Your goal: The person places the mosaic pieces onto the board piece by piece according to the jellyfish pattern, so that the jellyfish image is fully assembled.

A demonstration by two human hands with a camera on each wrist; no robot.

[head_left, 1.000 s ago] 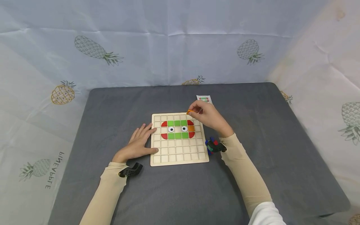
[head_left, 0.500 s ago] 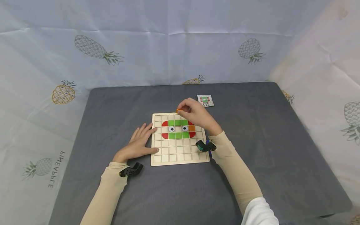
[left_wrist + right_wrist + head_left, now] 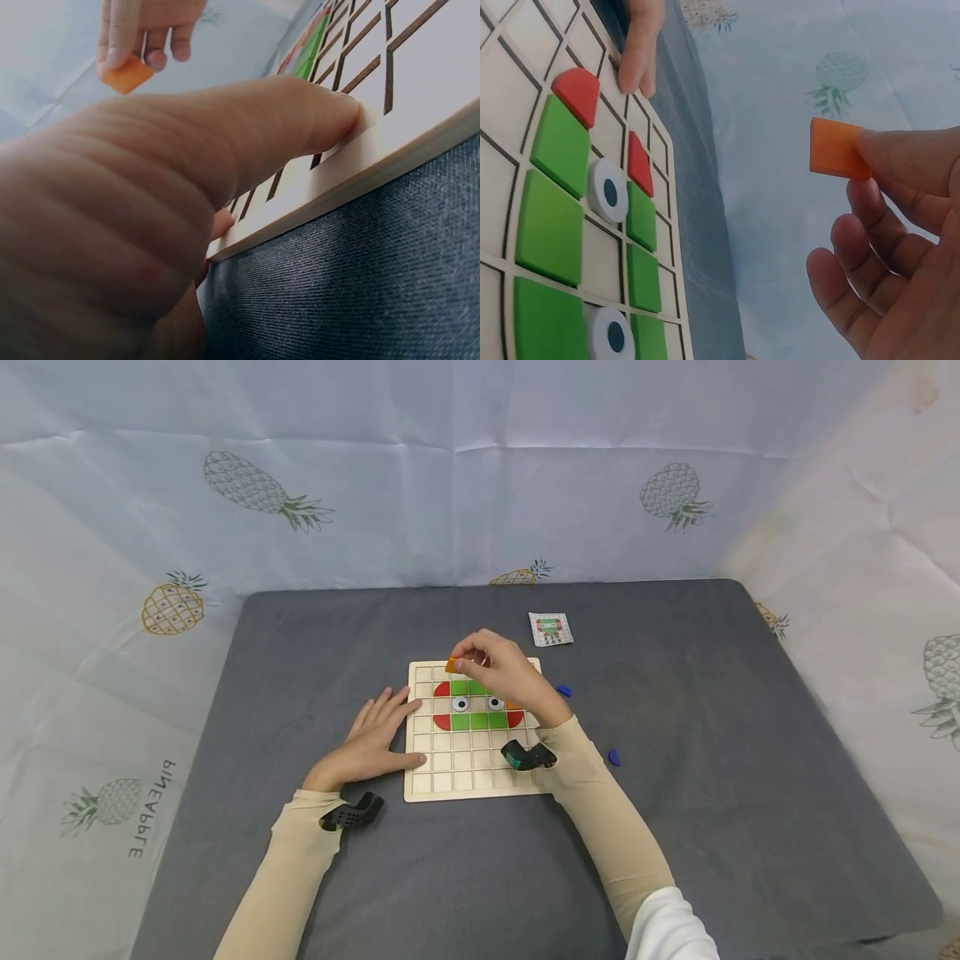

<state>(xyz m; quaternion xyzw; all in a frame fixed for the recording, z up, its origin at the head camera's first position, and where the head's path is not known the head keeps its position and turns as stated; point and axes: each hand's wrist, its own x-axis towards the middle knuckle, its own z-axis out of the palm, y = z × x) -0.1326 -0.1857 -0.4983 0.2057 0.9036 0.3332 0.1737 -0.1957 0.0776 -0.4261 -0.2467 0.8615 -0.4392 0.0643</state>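
A wooden grid board (image 3: 450, 783) lies on the table. On it are green square tiles (image 3: 478, 721), red rounded corner tiles (image 3: 442, 722) and two white eye pieces (image 3: 460, 703). An orange tile (image 3: 513, 705) at the pattern's right side is partly hidden by my right hand (image 3: 506, 675). Thumb and index finger of that hand pinch another orange square tile (image 3: 834, 148), raised above the board's far left part. My left hand (image 3: 366, 747), fingers spread, rests at the board's left edge; its thumb (image 3: 322, 116) lies on the rim.
Behind the board, to the right, lies a small printed card (image 3: 551, 629) with a similar coloured pattern. Blue pieces (image 3: 614, 757) lie on the grey table (image 3: 712, 760) right of the board, partly covered by my right forearm. A pineapple-print cloth (image 3: 375, 510) hangs behind the table.
My right hand has moved left over the board's far side with the orange tile, uncovering the card and some blue pieces. The left hand has stayed in place.
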